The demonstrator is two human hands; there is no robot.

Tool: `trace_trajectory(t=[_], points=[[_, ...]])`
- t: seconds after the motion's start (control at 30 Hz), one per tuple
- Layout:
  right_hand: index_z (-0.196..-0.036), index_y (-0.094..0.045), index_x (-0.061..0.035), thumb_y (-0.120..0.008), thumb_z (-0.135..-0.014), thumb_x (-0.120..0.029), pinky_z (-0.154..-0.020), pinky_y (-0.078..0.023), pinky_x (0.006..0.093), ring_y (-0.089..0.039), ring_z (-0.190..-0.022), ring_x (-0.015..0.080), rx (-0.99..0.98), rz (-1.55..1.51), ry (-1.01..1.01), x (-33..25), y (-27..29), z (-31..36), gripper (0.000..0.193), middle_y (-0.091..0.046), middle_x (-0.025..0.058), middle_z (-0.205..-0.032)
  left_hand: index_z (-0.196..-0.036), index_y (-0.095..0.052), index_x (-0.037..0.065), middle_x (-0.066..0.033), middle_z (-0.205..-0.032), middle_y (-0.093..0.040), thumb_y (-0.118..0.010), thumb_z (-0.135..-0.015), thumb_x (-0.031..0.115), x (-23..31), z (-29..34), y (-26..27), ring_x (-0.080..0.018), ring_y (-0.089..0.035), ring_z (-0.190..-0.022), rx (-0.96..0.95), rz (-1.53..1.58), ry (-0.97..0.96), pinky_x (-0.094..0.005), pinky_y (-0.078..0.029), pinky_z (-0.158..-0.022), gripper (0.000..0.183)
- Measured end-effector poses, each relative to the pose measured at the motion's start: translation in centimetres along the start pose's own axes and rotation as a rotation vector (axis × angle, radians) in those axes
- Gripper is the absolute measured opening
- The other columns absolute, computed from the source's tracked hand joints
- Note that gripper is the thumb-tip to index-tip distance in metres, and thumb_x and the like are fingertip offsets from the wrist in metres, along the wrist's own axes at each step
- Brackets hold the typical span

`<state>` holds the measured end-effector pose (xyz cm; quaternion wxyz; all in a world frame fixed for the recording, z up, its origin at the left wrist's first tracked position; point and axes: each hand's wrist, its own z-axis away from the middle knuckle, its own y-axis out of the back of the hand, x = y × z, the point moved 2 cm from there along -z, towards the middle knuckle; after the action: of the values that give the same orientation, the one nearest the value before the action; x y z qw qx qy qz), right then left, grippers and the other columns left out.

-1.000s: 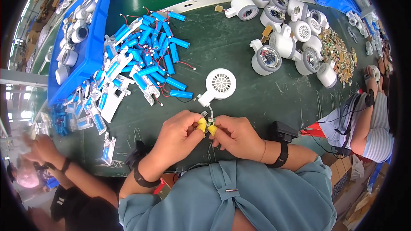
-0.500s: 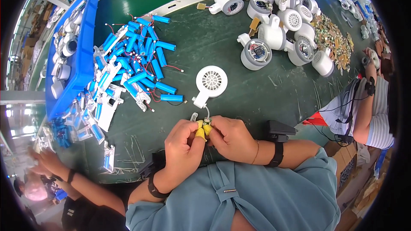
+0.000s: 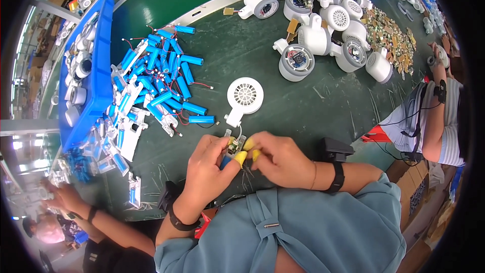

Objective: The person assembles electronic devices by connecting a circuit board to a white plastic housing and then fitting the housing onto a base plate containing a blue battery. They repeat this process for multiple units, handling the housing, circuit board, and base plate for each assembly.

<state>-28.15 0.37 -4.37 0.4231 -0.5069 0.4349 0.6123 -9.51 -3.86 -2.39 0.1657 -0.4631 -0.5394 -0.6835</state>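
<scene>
My left hand (image 3: 208, 164), yellow covers on its fingertips, is closed around a small clear plastic holder (image 3: 227, 161) with a blue battery in it and a circuit board (image 3: 234, 147) on top. A white wire runs from the board to the neck of a white round fan head (image 3: 245, 95), which lies grille up on the table just beyond. My right hand (image 3: 283, 159), also with yellow fingertip covers, is just right of the board. Its thumb and index finger are apart, and nothing shows between them.
Blue batteries (image 3: 202, 120) with red leads lie heaped at left among white holders (image 3: 132, 139), beside a blue bin (image 3: 101, 71). White fan heads (image 3: 296, 62) and a pile of small circuit boards (image 3: 391, 38) occupy the far right. Co-workers' arms (image 3: 433, 121) show at both sides.
Both hands were together at the board; the right has drawn away to the right and its fingers have parted. The left hand has turned the holder, showing the board and battery.
</scene>
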Motion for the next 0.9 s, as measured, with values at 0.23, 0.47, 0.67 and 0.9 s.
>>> trace_trajectory(t=[0.23,0.47,0.67,0.9], points=[[-0.136,-0.041,-0.0011,-0.073,-0.078,-0.001,-0.088,-0.051,0.0363,-0.058,-0.111,0.0291,0.484,0.482,0.257,-2.1,3.8,-2.6,0.066,-0.054,0.0183,-0.121,-0.11,-0.07,0.002,-0.0054,-0.087,-0.058,-0.073,-0.073,-0.005,0.0,-0.2,-0.3,-0.0085,-0.048,-0.06,0.075,-0.072,-0.066,-0.0243,-0.04,-0.054,0.038],[-0.138,-0.039,0.0021,-0.081,-0.071,-0.012,-0.106,-0.039,0.0424,-0.049,-0.124,0.0416,0.381,0.557,0.335,0.6,3.3,-6.5,0.08,-0.049,0.0249,-0.134,-0.109,-0.069,-0.003,-0.006,-0.097,-0.063,-0.069,-0.078,-0.009,-0.9,0.1,-0.1,-0.0042,-0.052,-0.067,0.068,0.069,0.026,-0.0189,-0.041,-0.057,0.032],[-0.136,-0.04,0.0023,-0.082,-0.071,-0.013,-0.102,-0.043,0.0428,-0.053,-0.12,0.0404,0.343,0.545,0.316,0.4,3.5,-6.3,0.079,-0.052,0.0228,-0.134,-0.107,-0.069,-0.005,-0.0034,-0.096,-0.063,-0.067,-0.08,-0.011,-1.3,0.0,0.0,-0.0028,-0.051,-0.068,0.057,0.188,0.057,-0.0176,-0.039,-0.056,0.028],[-0.133,-0.041,0.0019,-0.08,-0.071,-0.01,-0.095,-0.047,0.0424,-0.056,-0.112,0.0395,0.329,0.494,0.321,0.1,3.6,-6.2,0.075,-0.055,0.0208,-0.123,-0.109,-0.069,-0.002,-0.006,-0.093,-0.065,-0.07,-0.075,-0.007,-1.4,0.0,0.1,-0.0056,-0.051,-0.059,0.062,0.127,0.026,-0.0217,-0.043,-0.053,0.035]])
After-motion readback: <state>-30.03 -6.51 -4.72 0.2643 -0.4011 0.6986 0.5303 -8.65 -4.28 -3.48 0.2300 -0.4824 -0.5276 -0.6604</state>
